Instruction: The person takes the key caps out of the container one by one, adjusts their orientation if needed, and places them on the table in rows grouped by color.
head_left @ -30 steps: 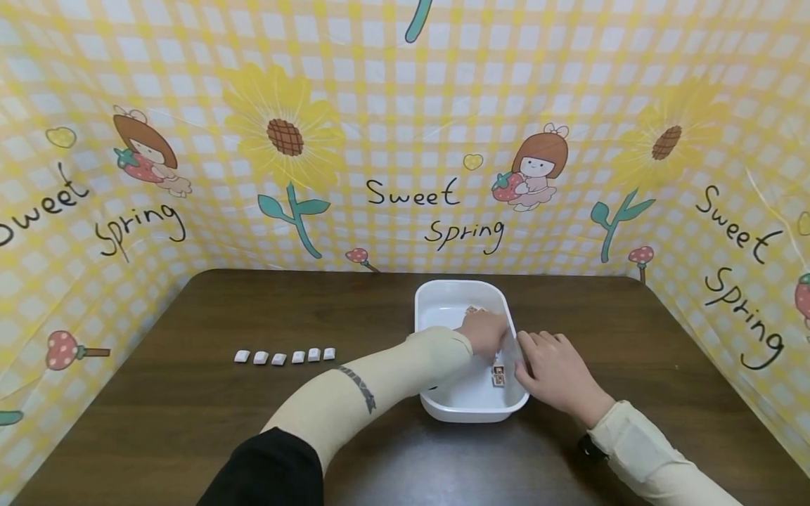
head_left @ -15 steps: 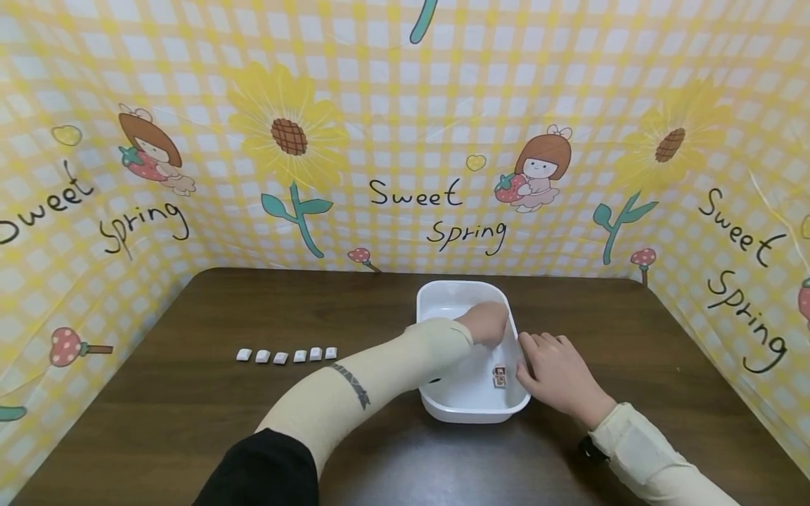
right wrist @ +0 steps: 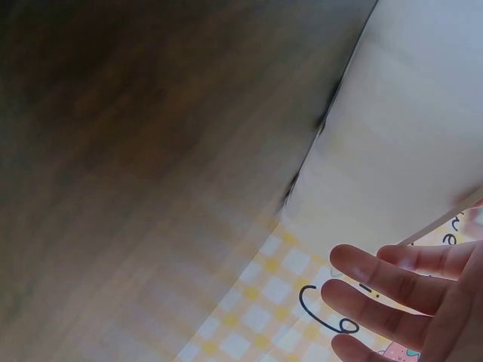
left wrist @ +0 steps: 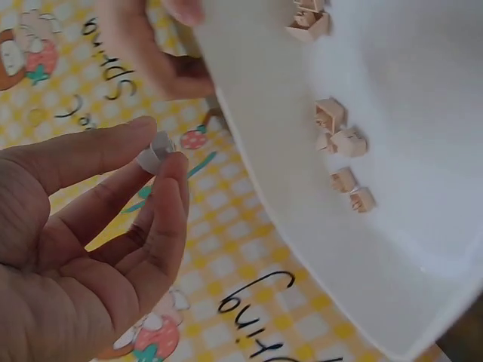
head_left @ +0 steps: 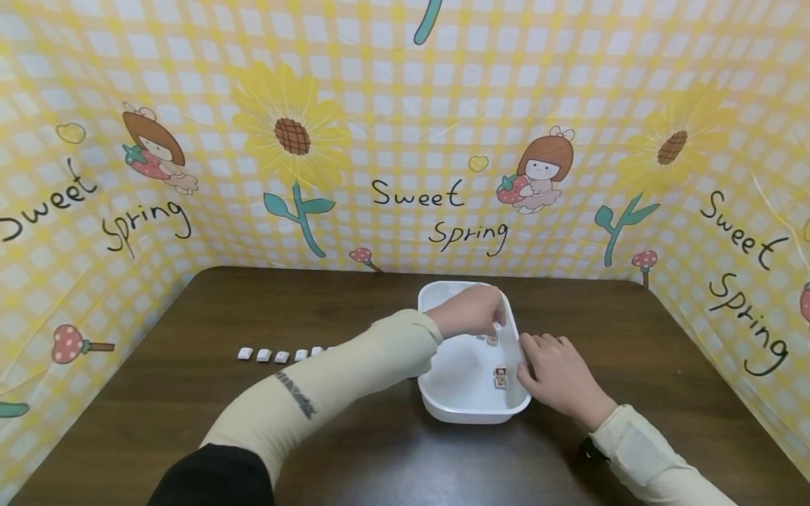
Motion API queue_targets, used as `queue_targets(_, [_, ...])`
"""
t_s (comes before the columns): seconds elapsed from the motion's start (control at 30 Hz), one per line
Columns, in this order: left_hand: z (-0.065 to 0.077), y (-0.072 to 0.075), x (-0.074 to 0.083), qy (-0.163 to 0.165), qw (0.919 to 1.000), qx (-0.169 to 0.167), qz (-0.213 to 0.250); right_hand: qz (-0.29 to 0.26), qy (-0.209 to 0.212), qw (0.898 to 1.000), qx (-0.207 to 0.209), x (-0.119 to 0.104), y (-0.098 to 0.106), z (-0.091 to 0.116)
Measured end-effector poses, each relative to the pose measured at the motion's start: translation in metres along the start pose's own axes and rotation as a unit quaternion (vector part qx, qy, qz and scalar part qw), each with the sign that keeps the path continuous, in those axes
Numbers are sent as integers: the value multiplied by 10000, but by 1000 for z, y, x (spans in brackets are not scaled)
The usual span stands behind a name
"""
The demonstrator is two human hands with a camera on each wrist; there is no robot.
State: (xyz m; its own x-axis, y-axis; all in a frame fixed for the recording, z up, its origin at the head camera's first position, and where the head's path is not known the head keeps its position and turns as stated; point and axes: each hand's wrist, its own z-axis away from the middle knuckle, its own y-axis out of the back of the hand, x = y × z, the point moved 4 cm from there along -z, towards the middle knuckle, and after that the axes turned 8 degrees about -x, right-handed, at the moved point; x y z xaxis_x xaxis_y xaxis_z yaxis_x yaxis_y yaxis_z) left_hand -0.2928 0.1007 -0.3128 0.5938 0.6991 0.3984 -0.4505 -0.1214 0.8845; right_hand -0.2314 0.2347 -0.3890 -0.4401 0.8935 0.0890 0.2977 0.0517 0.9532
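The table point(head_left: 354, 457) bears the tub point(head_left: 471, 414), right of centre; it could be shifted by pressure from the right hand point(head_left: 564, 376), laid loosely at its right rim. The white row point(head_left: 281, 357), centre left, is partly overhung by the left sleeve point(head_left: 335, 376) and could be scattered by a low sweep. A white cap point(left wrist: 153, 154) is pinched in the left hand point(head_left: 471, 309) over the tub; by a slip, it could be dropped among the tan caps point(left wrist: 362, 200).

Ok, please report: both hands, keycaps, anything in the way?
Left hand pinches a whitish keycap. Right hand beside white tub. Brown pieces inside tub. Left sleeve partly overlaps white keycap row.
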Motion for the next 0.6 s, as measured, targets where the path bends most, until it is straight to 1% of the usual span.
queue_targets(0.17, [34, 5, -8, -290, 9983, 368, 332, -41, -68, 9999, -129, -2, 0, 0])
queue_targets(0.27, [54, 5, -18, -384, 9953, 572, 675, -81, -132, 9995, -257, -2, 0, 0])
queue_targets(0.33, [66, 6, -27, -450, 9930, 721, 826, -82, -155, 9994, -304, -2, 1, 0])
queue_targets(0.47, [89, 7, -44, -459, 9893, 1025, 929, -61, -162, 9994, -303, -2, 1, 0])
queue_targets(0.6, [107, 4, -59, -372, 9868, 1213, 1010, -50, -147, 9996, -250, -2, 1, 0])
